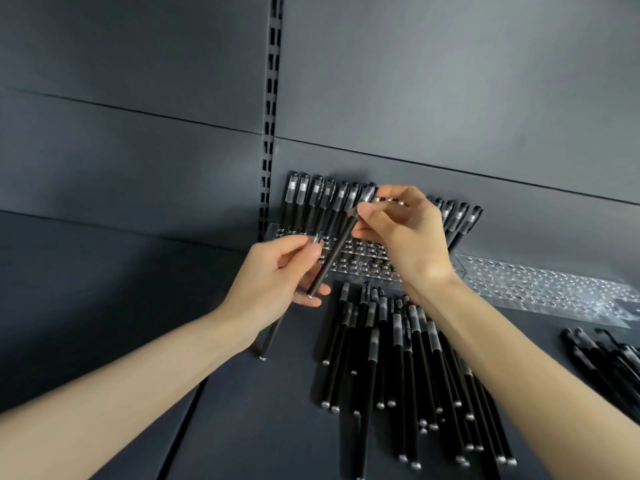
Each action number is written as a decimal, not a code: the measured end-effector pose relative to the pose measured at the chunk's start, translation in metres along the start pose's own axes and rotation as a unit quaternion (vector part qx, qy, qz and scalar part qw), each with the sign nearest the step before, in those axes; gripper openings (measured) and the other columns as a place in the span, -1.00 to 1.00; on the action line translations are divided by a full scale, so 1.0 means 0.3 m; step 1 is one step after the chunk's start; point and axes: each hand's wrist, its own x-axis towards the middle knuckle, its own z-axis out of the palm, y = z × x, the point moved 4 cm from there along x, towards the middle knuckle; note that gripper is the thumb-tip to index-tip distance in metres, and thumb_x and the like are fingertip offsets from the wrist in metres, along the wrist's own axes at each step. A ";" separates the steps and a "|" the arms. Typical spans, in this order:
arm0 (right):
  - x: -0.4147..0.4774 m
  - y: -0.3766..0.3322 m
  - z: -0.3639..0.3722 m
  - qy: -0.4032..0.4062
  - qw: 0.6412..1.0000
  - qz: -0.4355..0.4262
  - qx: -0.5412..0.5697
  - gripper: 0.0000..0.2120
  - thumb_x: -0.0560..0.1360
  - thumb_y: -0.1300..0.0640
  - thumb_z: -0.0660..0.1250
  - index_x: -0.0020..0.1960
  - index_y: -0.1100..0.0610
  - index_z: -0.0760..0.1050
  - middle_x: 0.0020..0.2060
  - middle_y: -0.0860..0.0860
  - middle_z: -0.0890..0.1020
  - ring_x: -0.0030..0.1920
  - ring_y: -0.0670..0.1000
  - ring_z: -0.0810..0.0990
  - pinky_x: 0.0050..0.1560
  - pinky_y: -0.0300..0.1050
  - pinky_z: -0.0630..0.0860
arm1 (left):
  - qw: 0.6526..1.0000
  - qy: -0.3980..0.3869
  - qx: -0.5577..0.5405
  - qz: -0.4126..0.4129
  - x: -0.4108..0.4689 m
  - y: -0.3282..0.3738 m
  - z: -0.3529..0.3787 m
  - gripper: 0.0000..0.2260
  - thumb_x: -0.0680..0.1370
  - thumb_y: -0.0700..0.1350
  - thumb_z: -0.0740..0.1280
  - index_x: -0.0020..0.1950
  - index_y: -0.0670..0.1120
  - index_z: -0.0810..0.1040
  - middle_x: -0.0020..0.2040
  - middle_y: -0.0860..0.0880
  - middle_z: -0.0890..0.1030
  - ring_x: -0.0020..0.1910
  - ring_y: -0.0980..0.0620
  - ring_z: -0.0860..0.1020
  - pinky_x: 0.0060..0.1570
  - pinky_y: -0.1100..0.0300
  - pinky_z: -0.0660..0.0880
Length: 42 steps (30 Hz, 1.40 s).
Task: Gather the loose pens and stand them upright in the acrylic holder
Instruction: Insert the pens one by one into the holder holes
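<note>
A clear acrylic holder [360, 258] with rows of round holes stands against the back panel of a dark shelf. Several black pens [313, 199] stand upright in its back row. My right hand [405, 237] pinches one black pen [337, 251] near its cap, slanting down over the holder. My left hand [280, 275] grips another black pen [270, 336] whose lower end sticks out below the palm; the slanted pen's tip lies at its fingers. A pile of loose black pens [398, 358] lies on the shelf in front of the holder.
A second clear acrylic holder [540, 285] with no pens in it lies to the right. More black pens [609, 355] lie at the right edge. A slotted upright rail [272, 109] runs down the back panel. A seam [187, 420] splits the shelf surface.
</note>
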 end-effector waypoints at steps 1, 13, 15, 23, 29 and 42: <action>0.018 -0.013 0.007 0.010 1.000 -0.021 0.000 -0.83 0.50 0.37 0.32 0.02 0.17 0.41 -0.31 0.06 0.60 -0.34 -0.02 0.61 -0.21 -0.21 0.59 | 1.000 0.027 0.009 0.004 0.021 0.000 -0.024 -0.85 0.60 -0.11 0.24 0.07 -0.06 0.59 -0.35 -0.01 0.59 -0.38 -0.01 0.62 -0.42 0.17 0.56; 0.157 0.008 0.199 0.083 0.966 -0.175 -0.174 -0.75 0.49 0.29 0.36 0.03 0.00 0.39 -0.24 -0.11 0.54 -0.23 -0.01 0.61 -0.10 0.10 0.61 | 0.985 0.140 0.017 0.095 0.223 -0.001 -0.210 -0.85 0.65 -0.11 0.15 0.07 0.01 0.50 -0.37 0.02 0.45 -0.47 0.16 0.36 -0.44 0.25 0.32; 0.166 0.026 0.225 0.084 0.960 -0.181 -0.195 -0.75 0.50 0.27 0.36 0.05 0.02 0.39 -0.23 -0.11 0.54 -0.21 0.02 0.63 -0.09 0.12 0.60 | 0.980 0.151 0.046 0.124 0.221 -0.012 -0.225 -0.85 0.65 -0.08 0.13 -0.03 0.11 0.46 -0.39 0.05 0.41 -0.46 0.17 0.34 -0.42 0.31 0.30; 0.160 0.090 0.260 0.069 0.953 -0.159 -0.249 -0.72 0.48 0.25 0.39 0.08 -0.01 0.38 -0.24 -0.13 0.57 -0.21 0.01 0.64 -0.07 -0.03 0.60 | 0.972 0.176 0.059 0.146 0.233 -0.089 -0.258 -0.91 0.64 -0.08 0.14 -0.02 -0.02 0.41 -0.40 0.04 0.40 -0.41 0.10 0.36 -0.34 0.07 0.36; 0.144 0.087 0.277 0.025 0.941 -0.154 -0.300 -0.77 0.51 0.24 0.36 0.13 0.08 0.45 -0.24 -0.14 0.62 -0.19 -0.04 0.66 -0.06 -0.01 0.61 | 0.968 0.167 0.091 0.166 0.219 -0.093 -0.243 -0.89 0.64 -0.10 0.14 -0.02 -0.05 0.44 -0.41 0.03 0.41 -0.42 0.14 0.39 -0.33 0.17 0.36; 0.184 0.058 0.279 -0.027 0.935 -0.115 -0.333 -0.78 0.52 0.30 0.34 0.04 0.02 0.41 -0.28 -0.05 0.64 -0.39 -0.11 0.63 -0.21 -0.06 0.62 | 0.971 0.156 0.104 0.146 0.222 -0.094 -0.235 -0.84 0.64 -0.08 0.14 -0.02 -0.11 0.46 -0.38 -0.02 0.47 -0.39 0.08 0.41 -0.31 0.12 0.37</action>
